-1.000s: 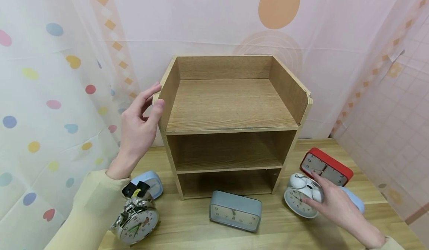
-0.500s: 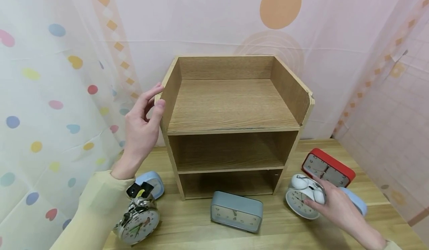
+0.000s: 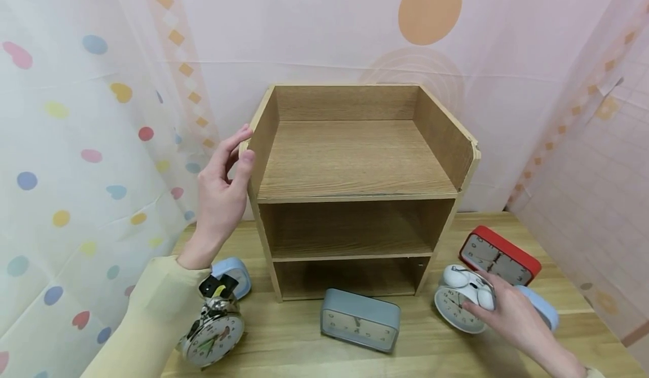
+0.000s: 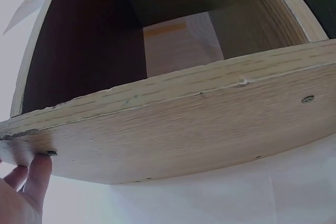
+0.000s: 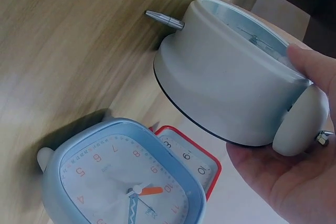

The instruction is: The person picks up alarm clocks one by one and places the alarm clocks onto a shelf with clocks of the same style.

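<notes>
My left hand (image 3: 221, 195) is at the upper left side panel of the wooden shelf (image 3: 355, 198); its fingertips touch the panel's outer face near the front edge, seen too in the left wrist view (image 4: 157, 145). In my right hand (image 3: 517, 310) is the white twin-bell alarm clock (image 3: 462, 305), thumb on the face's rim and fingers behind the case. The right wrist view shows the white clock (image 5: 226, 72) tilted, a metal leg sticking out. A light-blue alarm clock (image 5: 126, 177) and a red rectangular clock (image 3: 499, 257) stand close to this hand.
A grey-blue rectangular clock (image 3: 360, 320) stands before the shelf. Left of it are a silver twin-bell clock (image 3: 213, 336) and a light-blue clock (image 3: 235, 274), partly hidden by the left sleeve. Patterned curtains (image 3: 324, 29) hang behind the wooden table (image 3: 284, 355).
The head view has shifted slightly, so the scene sits a little farther right. Both hands keep nearly the same places on the shelf and the white clock.
</notes>
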`<state>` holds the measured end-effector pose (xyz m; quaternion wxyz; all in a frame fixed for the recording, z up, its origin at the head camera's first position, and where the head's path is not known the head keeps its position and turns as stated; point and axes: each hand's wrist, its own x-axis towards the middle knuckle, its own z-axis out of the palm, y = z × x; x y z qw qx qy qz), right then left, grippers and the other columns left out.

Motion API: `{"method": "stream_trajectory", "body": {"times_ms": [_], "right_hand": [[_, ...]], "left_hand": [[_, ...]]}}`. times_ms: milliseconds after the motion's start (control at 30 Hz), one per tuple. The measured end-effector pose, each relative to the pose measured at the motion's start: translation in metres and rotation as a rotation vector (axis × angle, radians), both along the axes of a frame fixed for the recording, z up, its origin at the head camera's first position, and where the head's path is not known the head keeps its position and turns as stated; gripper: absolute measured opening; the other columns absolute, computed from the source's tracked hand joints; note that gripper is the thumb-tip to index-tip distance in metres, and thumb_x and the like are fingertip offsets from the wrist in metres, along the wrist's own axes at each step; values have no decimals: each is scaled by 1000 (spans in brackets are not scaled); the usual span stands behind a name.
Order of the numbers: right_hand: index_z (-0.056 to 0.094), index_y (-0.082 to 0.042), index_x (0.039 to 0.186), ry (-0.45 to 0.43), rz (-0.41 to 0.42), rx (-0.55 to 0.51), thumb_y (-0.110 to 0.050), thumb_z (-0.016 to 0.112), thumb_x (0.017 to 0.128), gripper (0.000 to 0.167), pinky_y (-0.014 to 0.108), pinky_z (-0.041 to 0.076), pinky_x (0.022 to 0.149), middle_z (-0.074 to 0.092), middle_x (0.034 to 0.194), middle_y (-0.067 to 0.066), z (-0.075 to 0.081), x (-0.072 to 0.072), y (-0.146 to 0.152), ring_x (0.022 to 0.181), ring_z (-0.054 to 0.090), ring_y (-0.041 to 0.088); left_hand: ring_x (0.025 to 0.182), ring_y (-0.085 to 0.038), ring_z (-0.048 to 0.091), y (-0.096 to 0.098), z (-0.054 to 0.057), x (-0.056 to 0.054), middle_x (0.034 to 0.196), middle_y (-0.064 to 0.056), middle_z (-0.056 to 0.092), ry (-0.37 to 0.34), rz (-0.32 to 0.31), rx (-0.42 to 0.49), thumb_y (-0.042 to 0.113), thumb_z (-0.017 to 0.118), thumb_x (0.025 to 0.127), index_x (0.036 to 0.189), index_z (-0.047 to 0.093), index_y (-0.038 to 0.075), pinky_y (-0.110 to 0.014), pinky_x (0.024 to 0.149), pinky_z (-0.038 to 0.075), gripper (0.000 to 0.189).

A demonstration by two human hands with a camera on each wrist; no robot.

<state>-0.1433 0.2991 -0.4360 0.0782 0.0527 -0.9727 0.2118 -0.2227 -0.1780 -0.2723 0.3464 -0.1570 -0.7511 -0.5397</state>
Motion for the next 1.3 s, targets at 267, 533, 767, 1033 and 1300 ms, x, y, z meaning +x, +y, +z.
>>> {"method": "stream_trajectory", "body": {"times_ms": [267,533,767,1033,1300], "right_hand": [[56,8,143,27,-9,-28,-41,87,85,82,56,61,82,67,131,34,-1,1,0,104,72,39],[60,5,139,60,-8,-29,-41,89,83,78,42,60,75,71,126,30,-2,4,0,101,73,34],[63,1,137,136,16,-33,-38,92,80,75,37,60,73,74,122,24,3,10,-1,97,74,29],[68,-7,133,160,68,-47,-36,94,77,69,27,59,77,77,121,15,21,13,5,101,69,10],[69,-14,132,229,163,-64,-30,96,75,65,13,52,75,77,117,6,40,14,3,100,60,-11]], "left_hand": [[117,5,64,1,-1,-1,157,5,59,12,-9,19,24,54,110,146,63,20,-14,80,46,37],[117,6,64,1,0,0,156,5,59,5,-9,31,23,54,110,145,64,20,-13,82,47,37],[110,4,64,1,-1,0,156,2,60,15,-3,41,22,54,109,146,64,18,-12,77,46,38],[118,6,65,0,1,-2,156,2,60,21,-20,39,21,54,109,144,65,17,-13,88,48,37],[115,5,65,0,1,-3,155,3,61,16,-17,44,21,55,109,144,65,18,-14,89,48,37]]}}
